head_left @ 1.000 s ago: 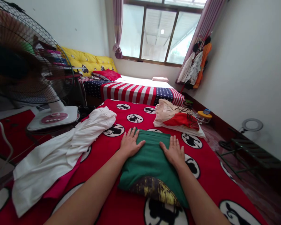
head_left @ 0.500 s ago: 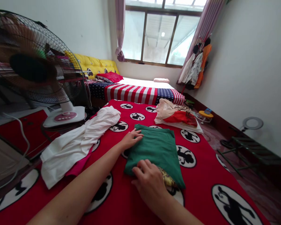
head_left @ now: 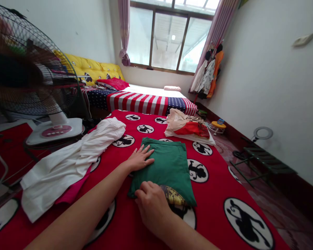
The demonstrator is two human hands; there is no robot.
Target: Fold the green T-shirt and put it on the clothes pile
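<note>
One folded green cloth (head_left: 162,170) lies mid-frame on one red blanket (head_left: 216,194); the left hand (head_left: 140,159) touches it with fingers spread open, the right hand (head_left: 151,208) with fingers curled closed on its lower edge.

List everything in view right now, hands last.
folded cloth: one, green, under both hands
patterned fabric: one, yellow and dark, under the cloth's near edge
blanket: one, red with monkey prints, under these
garment: one, white, on the blanket, left
bundle: one, peach and red, on the blanket ahead
bed: one, stars-and-stripes cover, beyond the blanket
fan: one, white base, far left
hanging clothes: several, right of the window
ring light: one, white, by the right wall
left hand: one, on the cloth's left edge
right hand: one, on its near edge
</note>
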